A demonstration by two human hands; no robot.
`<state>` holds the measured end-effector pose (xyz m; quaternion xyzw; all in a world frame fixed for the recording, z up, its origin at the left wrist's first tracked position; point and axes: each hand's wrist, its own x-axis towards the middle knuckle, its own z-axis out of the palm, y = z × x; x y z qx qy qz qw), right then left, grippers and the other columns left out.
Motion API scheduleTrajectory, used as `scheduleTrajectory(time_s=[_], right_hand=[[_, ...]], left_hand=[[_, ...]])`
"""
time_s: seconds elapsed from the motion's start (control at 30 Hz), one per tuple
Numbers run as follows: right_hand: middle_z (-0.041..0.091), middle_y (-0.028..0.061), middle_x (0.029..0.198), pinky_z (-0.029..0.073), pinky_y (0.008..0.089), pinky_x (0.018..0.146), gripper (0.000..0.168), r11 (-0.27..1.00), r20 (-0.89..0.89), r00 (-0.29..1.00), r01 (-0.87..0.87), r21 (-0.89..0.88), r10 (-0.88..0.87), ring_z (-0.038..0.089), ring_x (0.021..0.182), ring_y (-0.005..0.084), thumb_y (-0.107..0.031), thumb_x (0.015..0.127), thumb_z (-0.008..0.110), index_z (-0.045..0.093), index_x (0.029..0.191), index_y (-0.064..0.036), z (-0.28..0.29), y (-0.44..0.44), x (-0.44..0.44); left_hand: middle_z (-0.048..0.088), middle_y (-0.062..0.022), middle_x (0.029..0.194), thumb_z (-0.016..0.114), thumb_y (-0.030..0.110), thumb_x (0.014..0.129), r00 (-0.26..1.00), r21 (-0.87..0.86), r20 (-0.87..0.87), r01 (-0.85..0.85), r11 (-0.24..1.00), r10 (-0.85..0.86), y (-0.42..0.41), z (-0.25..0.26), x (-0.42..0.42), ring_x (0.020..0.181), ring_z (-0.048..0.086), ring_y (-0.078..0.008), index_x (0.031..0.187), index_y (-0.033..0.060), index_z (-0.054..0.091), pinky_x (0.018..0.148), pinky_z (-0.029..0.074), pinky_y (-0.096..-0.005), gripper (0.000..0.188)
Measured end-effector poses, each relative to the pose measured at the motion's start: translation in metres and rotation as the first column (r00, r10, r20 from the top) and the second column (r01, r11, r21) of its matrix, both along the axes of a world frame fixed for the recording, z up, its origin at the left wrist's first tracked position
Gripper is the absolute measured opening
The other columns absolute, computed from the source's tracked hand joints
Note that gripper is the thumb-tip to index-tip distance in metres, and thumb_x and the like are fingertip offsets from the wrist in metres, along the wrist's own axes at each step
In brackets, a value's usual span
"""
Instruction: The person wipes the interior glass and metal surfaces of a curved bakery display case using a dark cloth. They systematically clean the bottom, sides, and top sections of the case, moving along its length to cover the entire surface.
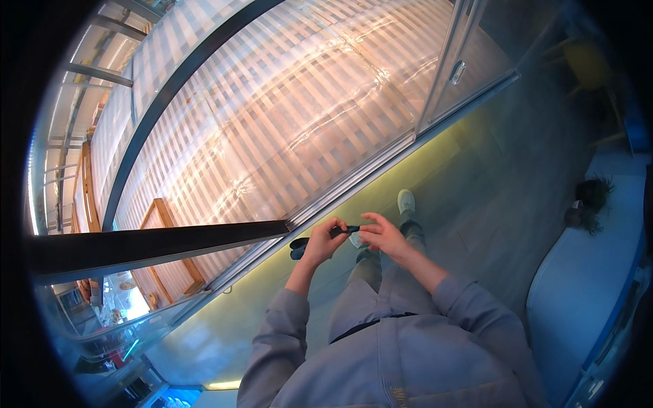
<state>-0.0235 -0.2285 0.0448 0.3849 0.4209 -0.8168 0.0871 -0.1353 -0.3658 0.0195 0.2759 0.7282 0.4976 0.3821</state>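
My left hand (323,241) is closed around a small, narrow black object (346,231), whose exact kind I cannot make out. The object points to the right from between thumb and fingers. Fingers spread, my right hand (386,238) is at the free end, its fingertips touching or almost touching it. Just left of my left wrist, a dark rounded item (299,248) shows; whether it hangs from the hand or lies lower is hidden. Both hands are in front of my waist, above the floor (454,245) and my white shoes (406,201).
A glazed panel with slatted wood (285,132) fills the upper left, edged by a metal track (352,176). A dark metal post (163,247) reaches toward my left hand. To the right are a white curved counter (576,285), potted plants (592,196) and a yellow chair (586,64).
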Motion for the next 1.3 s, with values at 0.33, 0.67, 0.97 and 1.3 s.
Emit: scheduleTrajectory(time_s=[0.33, 0.67, 0.97, 1.3], right_hand=[[0.056, 0.0044, 0.079, 0.044, 0.0189, 0.061, 0.012, 0.993, -0.104, 0.994, -0.022, 0.114, 0.034, 0.053, 0.071, 0.0088, -0.002, 0.073, 0.054, 0.052, 0.085, -0.002, -0.039, 0.038, 0.021], [0.054, 0.0027, 0.074, 0.04, 0.0181, 0.055, 0.013, 0.902, 0.177, 0.912, 0.308, 0.303, -0.371, 0.051, 0.066, 0.0075, -0.006, 0.074, 0.054, 0.052, 0.086, -0.002, -0.032, 0.142, 0.121], [0.054, 0.002, 0.073, 0.04, 0.0177, 0.055, 0.014, 0.883, 0.316, 0.832, 0.377, 0.281, -0.455, 0.051, 0.066, 0.0067, -0.008, 0.074, 0.055, 0.051, 0.087, -0.003, -0.045, 0.156, 0.178], [0.054, 0.0001, 0.075, 0.039, 0.0175, 0.058, 0.012, 0.933, 0.24, 0.913, 0.275, 0.232, -0.329, 0.05, 0.068, 0.0055, -0.01, 0.076, 0.051, 0.052, 0.088, -0.005, -0.035, 0.159, 0.155]], left_hand=[[0.059, -0.0038, 0.071, 0.061, 0.008, 0.068, 0.985, -0.118, 0.049, 0.173, 0.978, -0.168, 0.055, 0.02, 0.009, 0.061, 0.052, -0.0068, 0.084, 0.0041, 0.06, 0.056, 0.043, -0.021, 0.016], [0.058, -0.006, 0.076, 0.056, 0.011, 0.068, 0.83, -0.063, -0.554, -0.124, 0.99, 0.068, 0.215, -0.044, -0.032, 0.067, 0.056, -0.0224, 0.079, 0.0111, 0.06, 0.059, 0.044, -0.0289, 0.011], [0.058, -0.0021, 0.081, 0.055, 0.012, 0.069, 0.792, -0.062, -0.607, -0.119, 0.991, 0.057, 0.247, -0.072, -0.023, 0.069, 0.056, -0.0219, 0.079, 0.0145, 0.059, 0.059, 0.045, -0.029, 0.011], [0.055, -0.0056, 0.086, 0.051, 0.012, 0.07, 0.71, -0.362, -0.603, 0.163, 0.918, -0.364, 0.252, -0.05, -0.034, 0.075, 0.054, -0.0243, 0.078, 0.0107, 0.059, 0.062, 0.045, -0.0321, 0.012]])
